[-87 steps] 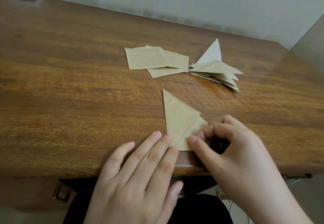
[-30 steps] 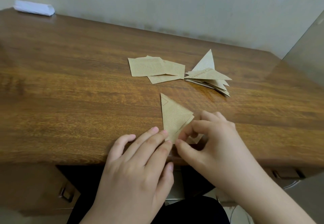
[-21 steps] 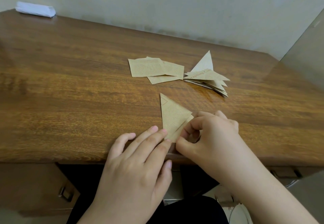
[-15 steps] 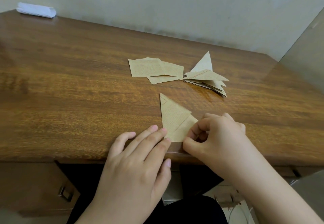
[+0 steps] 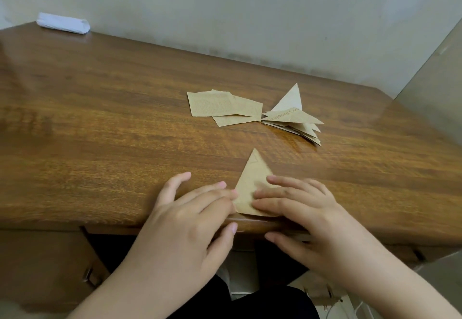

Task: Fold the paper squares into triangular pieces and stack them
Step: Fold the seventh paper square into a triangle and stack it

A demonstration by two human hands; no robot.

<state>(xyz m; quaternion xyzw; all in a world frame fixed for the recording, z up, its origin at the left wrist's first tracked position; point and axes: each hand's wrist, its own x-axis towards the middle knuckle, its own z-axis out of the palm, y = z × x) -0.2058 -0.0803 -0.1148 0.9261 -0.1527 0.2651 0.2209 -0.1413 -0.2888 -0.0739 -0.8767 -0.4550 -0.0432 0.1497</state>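
Both hands flatten a folded paper triangle at the tabletop's near edge.

The left hand [image 5: 190,218] and right hand [image 5: 307,208] press straight fingers on the triangle [image 5: 250,181]; unfolded squares [image 5: 220,106] and the stack [image 5: 292,119] lie beyond on the tabletop [image 5: 100,131].

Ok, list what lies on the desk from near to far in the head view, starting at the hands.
left hand and right hand pressing the folded triangle → stack of folded triangles → flat paper squares → white roll by the far-left wall.
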